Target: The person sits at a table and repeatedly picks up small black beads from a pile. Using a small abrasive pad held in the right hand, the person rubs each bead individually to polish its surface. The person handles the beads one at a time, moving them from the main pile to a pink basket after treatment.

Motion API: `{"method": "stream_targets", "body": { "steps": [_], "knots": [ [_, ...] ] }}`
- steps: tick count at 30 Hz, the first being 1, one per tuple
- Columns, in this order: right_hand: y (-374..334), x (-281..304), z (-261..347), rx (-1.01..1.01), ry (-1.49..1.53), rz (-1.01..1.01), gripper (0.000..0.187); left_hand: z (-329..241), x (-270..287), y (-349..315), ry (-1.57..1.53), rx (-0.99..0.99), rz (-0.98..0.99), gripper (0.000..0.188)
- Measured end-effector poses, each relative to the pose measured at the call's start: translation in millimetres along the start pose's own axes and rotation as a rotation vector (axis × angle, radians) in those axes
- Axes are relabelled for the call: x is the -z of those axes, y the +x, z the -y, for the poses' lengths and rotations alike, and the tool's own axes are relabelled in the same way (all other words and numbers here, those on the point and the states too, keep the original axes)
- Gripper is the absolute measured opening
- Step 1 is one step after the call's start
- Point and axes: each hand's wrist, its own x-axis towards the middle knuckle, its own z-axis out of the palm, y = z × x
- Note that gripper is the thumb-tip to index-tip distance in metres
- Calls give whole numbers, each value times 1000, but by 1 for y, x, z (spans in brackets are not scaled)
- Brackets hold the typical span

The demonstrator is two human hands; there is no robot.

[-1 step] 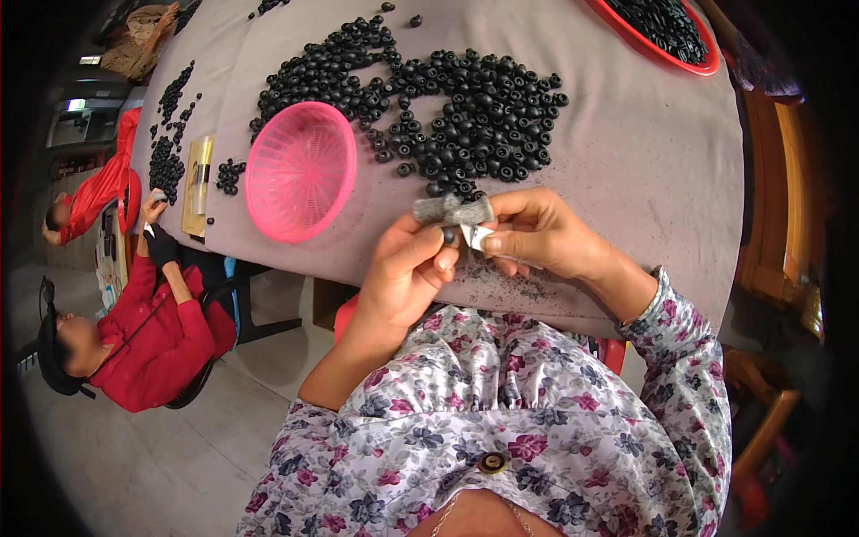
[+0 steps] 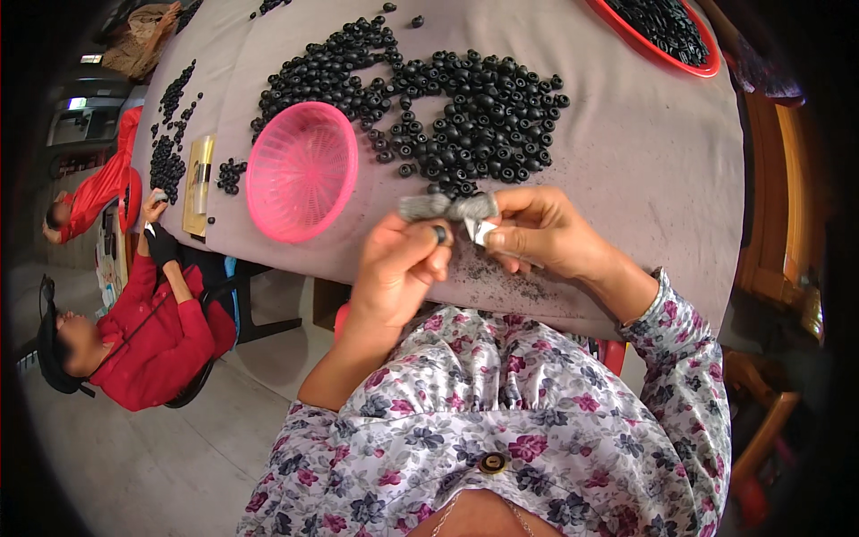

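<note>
My left hand (image 2: 391, 271) is closed, pinching a small round black rubber-like part (image 2: 439, 234) with a hole between thumb and fingers. My right hand (image 2: 553, 234) pinches a small flat white piece (image 2: 480, 233); whether it has a blade or edge, I cannot make out. Worn grey wraps (image 2: 424, 208) cover the index fingertips of both hands, which nearly touch. Just beyond them spreads a large heap of the same black parts (image 2: 492, 116). Fine black crumbs (image 2: 514, 285) lie on the cloth below my right hand.
A pink plastic basket (image 2: 349, 179) stands left of my hands on the grey tablecloth (image 2: 626, 197). A red basin (image 2: 711, 63) of black pieces is at the far right. A person in red (image 2: 152, 345) works on the left, near a yellow packet (image 2: 199, 183) and smaller piles.
My left hand has shifted slightly left, away from the right hand, with the black part still in its pinch. The right hand is almost unmoved.
</note>
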Motion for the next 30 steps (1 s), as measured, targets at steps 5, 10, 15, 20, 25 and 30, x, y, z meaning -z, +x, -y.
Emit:
{"method": "stream_targets", "body": {
  "steps": [5,10,15,20,25,30],
  "knots": [
    [-2,8,4,86,-82,-161,13,-72,19,5,857,-674,-385,20],
    [2,11,-1,126,-41,-159,16,-78,14,16,1629,-1000,-332,20],
    [2,9,2,108,-52,-211,19,-17,-5,13,1553,-649,-24,15],
    [0,9,4,103,-50,-200,18,1,-6,27,1611,-583,-29,16],
    [1,11,2,100,-50,-193,17,3,-8,26,1636,-507,0,19],
    [1,12,0,115,-64,-181,17,4,-6,18,1661,-537,51,19]
  ]
}}
